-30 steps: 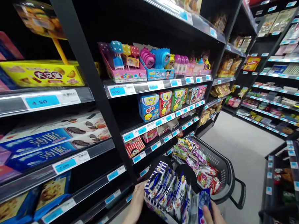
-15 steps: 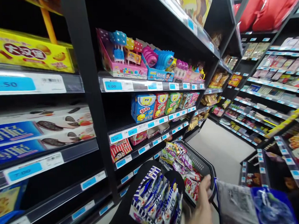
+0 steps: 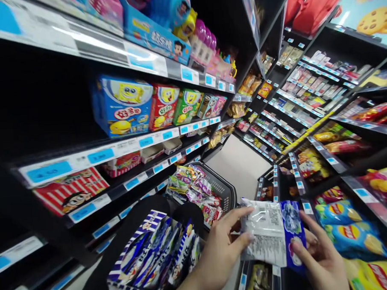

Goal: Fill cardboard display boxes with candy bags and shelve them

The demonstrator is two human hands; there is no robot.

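A blue and silver-white snack packet (image 3: 267, 221) is held up at the lower right, its printed back towards me. My left hand (image 3: 219, 248) pinches its left edge between thumb and fingers. On the packet's blue end, my right hand (image 3: 321, 252) grips with the thumb in front and fingers behind. A blue-and-white striped display box (image 3: 130, 254), full of small blue and white packets (image 3: 163, 259), rests on my lap. Just beyond my left hand stands a dark grey shopping basket (image 3: 225, 182) holding many colourful snack packets (image 3: 191, 177).
Shelves on the left carry cartoon-printed boxes (image 3: 127, 105), red striped boxes (image 3: 72, 191) and a blue display carton (image 3: 156, 37). Along the right, shelves hold chip bags (image 3: 351, 236). Grey floor (image 3: 237, 158) runs between them.
The packet has moved left and up in view, now held between both hands. My left hand has left the basket's edge for the packet. The view has shifted right.
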